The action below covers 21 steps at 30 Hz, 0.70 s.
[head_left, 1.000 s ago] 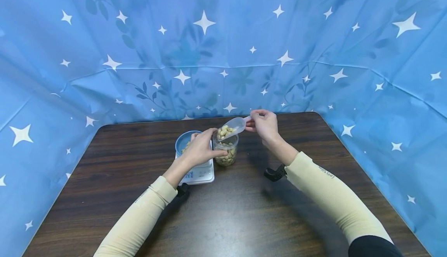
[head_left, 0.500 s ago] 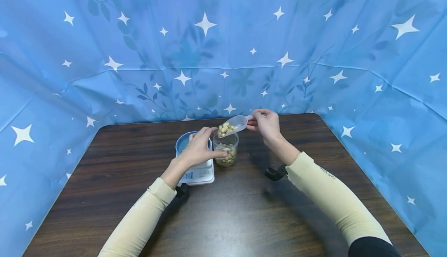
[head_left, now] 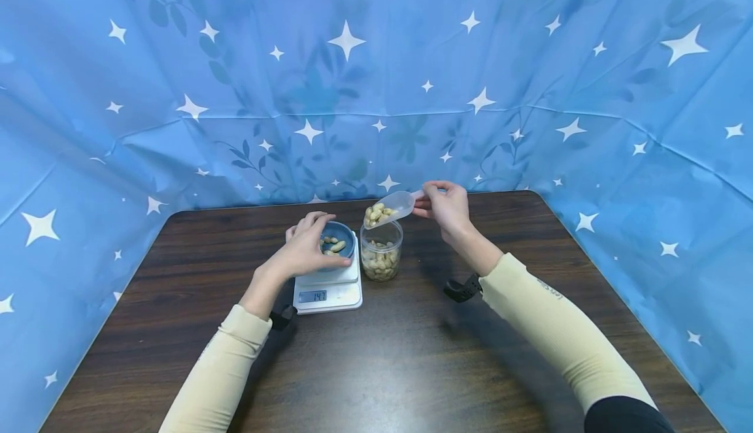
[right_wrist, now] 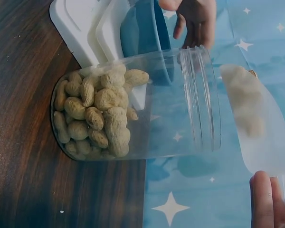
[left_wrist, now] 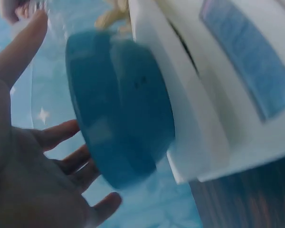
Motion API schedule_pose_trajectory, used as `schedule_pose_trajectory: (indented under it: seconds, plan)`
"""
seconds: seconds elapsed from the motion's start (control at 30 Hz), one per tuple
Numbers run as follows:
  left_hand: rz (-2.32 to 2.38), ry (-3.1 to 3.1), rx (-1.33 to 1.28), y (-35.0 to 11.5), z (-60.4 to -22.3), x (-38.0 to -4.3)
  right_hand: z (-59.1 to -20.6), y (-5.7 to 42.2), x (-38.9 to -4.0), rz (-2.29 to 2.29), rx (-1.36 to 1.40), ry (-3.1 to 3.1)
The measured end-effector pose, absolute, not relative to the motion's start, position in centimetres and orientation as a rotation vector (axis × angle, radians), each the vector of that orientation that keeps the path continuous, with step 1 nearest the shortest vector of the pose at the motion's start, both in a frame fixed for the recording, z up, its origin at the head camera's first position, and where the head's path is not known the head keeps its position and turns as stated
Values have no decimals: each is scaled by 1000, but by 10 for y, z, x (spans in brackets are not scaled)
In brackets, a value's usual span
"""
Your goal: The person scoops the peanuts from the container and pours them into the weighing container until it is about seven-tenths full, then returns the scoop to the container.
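Unshelled peanuts (head_left: 376, 214) are borne in a translucent scoop (head_left: 402, 203) above the mouth of a clear jar (head_left: 400, 244) in the head view. The scoop's handle is pinched by the right hand (head_left: 447, 210), to the right of the jar. Just beside the jar, on its left, a white scale (head_left: 347, 301) is topped by a blue bowl (head_left: 341, 228), in which more peanuts are held; the digits 147 appear to be shown on the display (head_left: 312, 296). The bowl is arched over by the left hand (head_left: 306, 250), its thumb and fingers parted. Peanuts could be spilled between jar and scale, it is judged, if the scoop were rolled or jolted.

From the left wrist, the bowl is seen side-on, with thumb and fingers spread about it; whether it is touched cannot be told. Should it be nudged, the reading could be disturbed or the bowl pushed off the scale.

From the right wrist, a gap is seen between the scoop and the threaded mouth of the jar, which is partly filled with peanuts. Steadied by neither hand, the jar could be toppled if its rim were struck by the scoop.
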<state>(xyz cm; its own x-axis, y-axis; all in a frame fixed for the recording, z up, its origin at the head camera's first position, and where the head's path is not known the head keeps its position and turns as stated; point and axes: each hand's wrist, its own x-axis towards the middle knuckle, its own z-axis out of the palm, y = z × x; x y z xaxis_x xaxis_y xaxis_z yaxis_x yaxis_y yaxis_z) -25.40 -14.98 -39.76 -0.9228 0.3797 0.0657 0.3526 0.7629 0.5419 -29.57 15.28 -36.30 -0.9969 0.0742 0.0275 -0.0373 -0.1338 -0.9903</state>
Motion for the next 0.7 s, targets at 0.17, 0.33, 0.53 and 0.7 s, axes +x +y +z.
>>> schedule_pose_trajectory:
  seconds: [0.17,0.33,0.53,0.7]
  plan:
    - [877,2855,513,-168,-399,-254,-363,147,-297,2320,-42,-2011]
    - [873,2819,447,-178,-401,-253,-363,140,-298,2330,-38,-2014]
    - [867,2808,408,-182,-404,-255,-362,131,-299,2338,-44,-1999]
    - [905,2783,401,-183,-408,-256,-362,121,-302,2355,-21,-1994]
